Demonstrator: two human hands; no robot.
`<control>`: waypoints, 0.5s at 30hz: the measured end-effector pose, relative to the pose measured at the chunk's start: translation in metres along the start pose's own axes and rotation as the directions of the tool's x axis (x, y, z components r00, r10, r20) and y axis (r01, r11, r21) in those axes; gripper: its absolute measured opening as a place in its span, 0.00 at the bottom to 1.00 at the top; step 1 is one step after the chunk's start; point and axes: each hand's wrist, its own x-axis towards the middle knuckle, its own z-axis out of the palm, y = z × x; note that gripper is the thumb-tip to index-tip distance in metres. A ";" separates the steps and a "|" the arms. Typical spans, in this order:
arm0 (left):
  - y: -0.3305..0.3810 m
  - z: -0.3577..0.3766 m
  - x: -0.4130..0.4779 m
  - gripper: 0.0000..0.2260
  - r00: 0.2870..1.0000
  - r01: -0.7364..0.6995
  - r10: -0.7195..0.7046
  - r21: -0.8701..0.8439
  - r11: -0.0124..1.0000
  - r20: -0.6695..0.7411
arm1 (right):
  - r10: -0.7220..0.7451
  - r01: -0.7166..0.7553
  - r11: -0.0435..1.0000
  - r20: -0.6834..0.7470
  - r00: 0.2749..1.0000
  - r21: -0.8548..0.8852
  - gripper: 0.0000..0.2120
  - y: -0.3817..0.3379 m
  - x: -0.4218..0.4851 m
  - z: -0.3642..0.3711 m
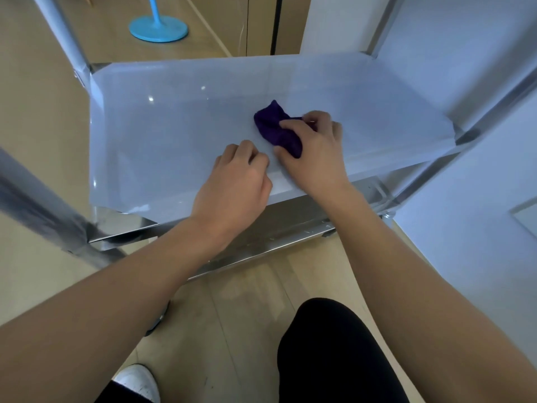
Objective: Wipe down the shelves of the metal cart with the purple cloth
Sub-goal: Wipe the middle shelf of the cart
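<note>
- We see the purple cloth [277, 130] as a small bunched wad, deep violet, soft and fuzzy, creased into folds, with a rounded lobe poking out toward 11 o'clock.
- It lies on the shelf [174, 135] of the metal cart [290, 225], a little toward 2 o'clock from the shelf's middle.
- Our right hand [311, 152] clamps down on it: fingers curl over its 3 o'clock side and the thumb presses in at its 6 o'clock end, so the cloth is pinned against the shelf surface.
- Our left hand [236, 178] sits just beside the right, at about 8 o'clock from the cloth, curled into a loose fist with its knuckles resting on the shelf; we cannot tell whether it pinches anything.
- The shelf is a shallow tray with raised walls and rounded corners, its surface pale, smooth and glossy, with 2 small bright glints toward 10 o'clock.
- The cart's frame is bright polished steel: flat mirror-like rails under the front edge, and upright posts [35, 205] at the corners.
- The floor [238, 309] is light wood-look plank.
- A blue round base [158, 29] with a slim stem stands on the floor at 11 o'clock, well apart from the cart.
</note>
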 end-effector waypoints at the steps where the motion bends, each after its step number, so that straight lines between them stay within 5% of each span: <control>1: -0.001 0.001 0.000 0.11 1.000 0.000 0.000 -0.011 1.000 -0.006 | 0.008 -0.009 0.999 -0.031 1.000 -0.045 0.22 -0.001 -0.003 0.001; 6: -0.004 -0.003 0.001 0.11 0.999 0.035 -0.039 -0.127 0.991 -0.027 | 0.034 -0.034 0.999 -0.010 0.999 -0.037 0.18 -0.011 0.003 0.000; 12: -0.024 -0.020 0.009 0.15 0.979 0.165 -0.185 -0.195 0.967 -0.086 | 0.139 -0.138 0.855 0.035 0.990 0.500 0.14 -0.024 0.006 -0.016; 15: -0.027 -0.028 0.007 0.19 0.971 0.206 -0.227 -0.234 0.950 -0.068 | 0.095 -0.116 0.799 0.066 0.993 0.590 0.13 -0.042 0.003 -0.012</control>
